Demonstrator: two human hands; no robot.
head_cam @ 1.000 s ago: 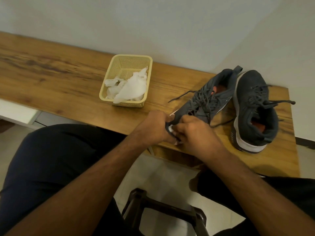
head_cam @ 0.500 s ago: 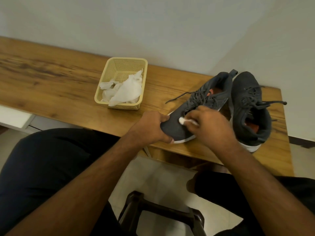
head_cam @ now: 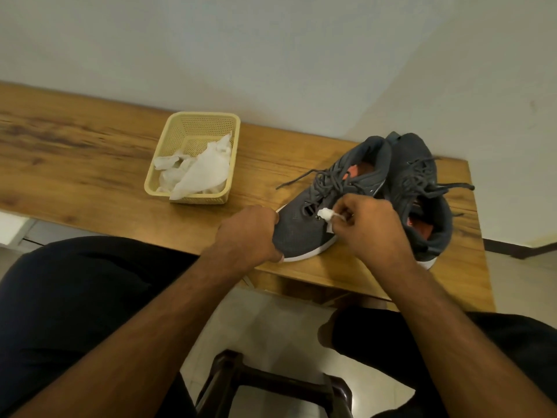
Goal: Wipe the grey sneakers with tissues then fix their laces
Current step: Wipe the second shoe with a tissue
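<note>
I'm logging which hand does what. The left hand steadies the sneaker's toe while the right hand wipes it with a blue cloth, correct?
Not quite: the head view shows a white tissue, not a blue cloth, pinched in the right hand. The rest stands: the left hand grips the toe of the near sneaker.

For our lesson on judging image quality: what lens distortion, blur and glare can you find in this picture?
Head view: wide-angle bending bows the table edge and wall corner; the sneakers are slightly soft, laces smeared; soft glare on the floor tiles; dim, warm light.
</note>
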